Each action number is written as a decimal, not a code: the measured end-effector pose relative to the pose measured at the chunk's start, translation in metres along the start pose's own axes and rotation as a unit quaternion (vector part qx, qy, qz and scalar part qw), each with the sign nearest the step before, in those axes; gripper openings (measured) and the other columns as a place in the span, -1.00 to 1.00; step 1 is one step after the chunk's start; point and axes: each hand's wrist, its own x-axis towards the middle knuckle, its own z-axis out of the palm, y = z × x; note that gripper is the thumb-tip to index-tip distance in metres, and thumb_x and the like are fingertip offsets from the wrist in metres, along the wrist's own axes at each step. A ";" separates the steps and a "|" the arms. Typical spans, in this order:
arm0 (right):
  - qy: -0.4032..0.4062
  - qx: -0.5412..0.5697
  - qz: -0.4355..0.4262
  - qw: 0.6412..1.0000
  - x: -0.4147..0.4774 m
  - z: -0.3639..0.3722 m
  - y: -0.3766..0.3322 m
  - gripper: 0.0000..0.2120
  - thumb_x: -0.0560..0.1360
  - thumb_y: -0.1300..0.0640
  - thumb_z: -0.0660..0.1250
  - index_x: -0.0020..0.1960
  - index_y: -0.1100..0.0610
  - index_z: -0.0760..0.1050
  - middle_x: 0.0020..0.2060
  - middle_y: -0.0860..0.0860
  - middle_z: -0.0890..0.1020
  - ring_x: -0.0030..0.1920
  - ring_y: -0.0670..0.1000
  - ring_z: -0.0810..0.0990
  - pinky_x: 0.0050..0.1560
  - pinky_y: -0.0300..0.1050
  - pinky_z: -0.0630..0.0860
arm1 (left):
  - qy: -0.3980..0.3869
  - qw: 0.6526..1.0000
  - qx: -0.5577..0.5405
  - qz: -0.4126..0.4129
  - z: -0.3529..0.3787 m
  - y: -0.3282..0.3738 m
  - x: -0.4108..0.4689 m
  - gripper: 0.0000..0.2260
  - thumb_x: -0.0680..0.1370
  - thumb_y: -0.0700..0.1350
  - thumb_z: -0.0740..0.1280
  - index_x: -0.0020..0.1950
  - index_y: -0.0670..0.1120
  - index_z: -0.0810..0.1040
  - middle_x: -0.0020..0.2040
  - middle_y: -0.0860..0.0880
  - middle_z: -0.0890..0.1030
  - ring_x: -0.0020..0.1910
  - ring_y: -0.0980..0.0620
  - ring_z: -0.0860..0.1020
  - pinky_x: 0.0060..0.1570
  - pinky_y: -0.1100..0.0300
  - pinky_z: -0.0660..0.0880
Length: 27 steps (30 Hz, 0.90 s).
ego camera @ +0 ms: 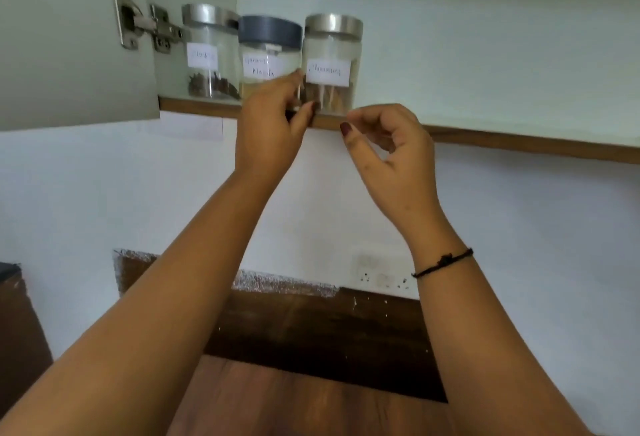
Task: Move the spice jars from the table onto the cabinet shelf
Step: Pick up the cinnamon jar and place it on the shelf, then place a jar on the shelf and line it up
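Head view: on the cabinet shelf (485, 142), in the upper left of the frame, stand the left steel-lidded jar (207, 54), the dark-lidded jar (268, 51) and the right steel-lidded jar (330, 54). The left hand (270, 127) touches the dark-lidded jar's base, and I cannot tell whether it grips. The right hand (391, 148) hangs loosely curled and empty at the shelf edge.

Soft, even light — slight blur, edges bowed.

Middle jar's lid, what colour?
The middle jar's lid is dark blue-grey, seen best in the head view.
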 end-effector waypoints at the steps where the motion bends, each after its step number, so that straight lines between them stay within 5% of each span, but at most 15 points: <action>1: 0.000 -0.001 -0.003 1.000 -0.017 -0.002 -0.001 -0.89 0.54 0.16 0.40 0.03 0.16 0.64 -0.04 0.00 0.63 0.02 -0.07 0.61 0.07 -0.20 0.58 | 0.007 1.000 -0.011 0.000 -0.002 0.001 -0.004 -0.70 0.56 -0.14 0.37 0.28 -0.16 0.60 0.02 -0.09 0.68 -0.01 0.02 0.60 0.04 0.25 0.54; 5: 0.005 0.005 0.035 0.999 -0.080 -0.013 -0.002 -0.90 0.54 0.18 0.39 -0.05 0.20 0.66 -0.15 -0.01 0.64 -0.09 -0.09 0.62 -0.08 -0.24 0.58 | 0.051 0.997 -0.053 -0.007 -0.010 0.007 -0.053 -0.80 0.59 -0.15 0.34 0.15 -0.15 0.67 0.05 -0.03 0.68 0.07 0.08 0.61 0.06 0.17 0.58; 9: -0.018 0.025 0.081 0.996 -0.131 -0.025 0.006 -0.87 0.54 0.22 0.39 -0.10 0.27 0.65 -0.19 0.07 0.67 -0.18 -0.07 0.61 -0.16 -0.31 0.52 | -0.001 0.988 -0.132 -0.074 -0.017 0.015 -0.129 -0.85 0.60 -0.23 0.34 0.10 -0.11 0.67 0.03 0.07 0.66 0.09 0.13 0.60 0.08 0.18 0.55; 13: -0.033 0.044 0.116 0.992 -0.167 -0.032 0.012 -0.84 0.55 0.22 0.38 -0.12 0.30 0.64 -0.22 0.11 0.66 -0.21 0.02 0.63 -0.21 -0.12 0.58 | -0.083 0.969 -0.186 -0.143 -0.022 0.022 -0.187 -0.82 0.58 -0.25 0.38 0.15 -0.08 0.65 0.08 0.00 0.66 0.13 0.04 0.61 0.14 0.07 0.56; 18: -0.041 0.071 0.150 0.985 -0.193 -0.029 0.017 -0.79 0.54 0.14 0.36 -0.15 0.27 0.64 -0.25 0.14 0.64 -0.23 0.15 0.62 -0.23 0.16 0.57 | -0.083 0.946 -0.247 -0.193 -0.028 0.029 -0.232 -0.80 0.58 -0.30 0.36 0.19 -0.16 0.61 0.11 -0.07 0.67 0.15 -0.03 0.63 0.15 -0.14 0.57; 24: -0.059 0.100 0.152 0.982 -0.207 -0.016 0.017 -0.82 0.54 0.17 0.35 -0.13 0.25 0.64 -0.20 0.14 0.64 -0.21 0.15 0.63 -0.26 0.23 0.57 | -0.073 0.929 -0.277 -0.232 -0.035 0.040 -0.260 -0.81 0.58 -0.27 0.35 0.18 -0.19 0.61 0.09 -0.08 0.67 0.15 0.00 0.63 0.16 0.09 0.56; 27: -0.071 0.107 0.166 0.978 -0.214 -0.009 0.017 -0.82 0.55 0.17 0.35 -0.12 0.26 0.65 -0.20 0.13 0.63 -0.21 0.12 0.62 -0.26 0.20 0.58 | -0.073 0.923 -0.280 -0.254 -0.039 0.038 -0.270 -0.81 0.57 -0.26 0.35 0.16 -0.10 0.62 0.08 -0.03 0.67 0.13 -0.01 0.63 0.13 0.03 0.58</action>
